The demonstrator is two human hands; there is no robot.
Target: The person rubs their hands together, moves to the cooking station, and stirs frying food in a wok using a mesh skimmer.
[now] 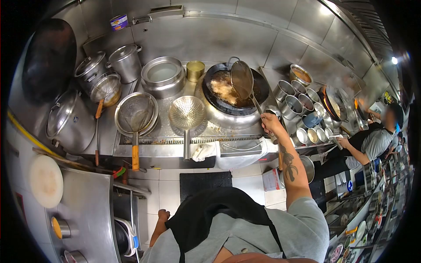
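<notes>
My right hand (272, 123) is closed around the long handle of a wire-mesh skimmer (242, 79). The skimmer's round head is tilted over a black wok (262, 84), covering part of what is inside. Pale golden pieces of food (222, 90) sit in bubbling brown oil on the wok's left side. Down beside my body, my left hand (163, 215) hangs with its fingers curled and nothing visible in them. Left of the wok, a perforated metal strainer (187, 113) rests on the stove, its handle pointing towards me.
A wooden-handled sieve (136, 115), a steel pot (162, 74) and a gold tin (195, 71) stand on the stove. Several metal cups (293, 106) line the right. A co-worker (372, 140) stands further right near a flaming wok (333, 104). A steel counter (87, 188) is at my left.
</notes>
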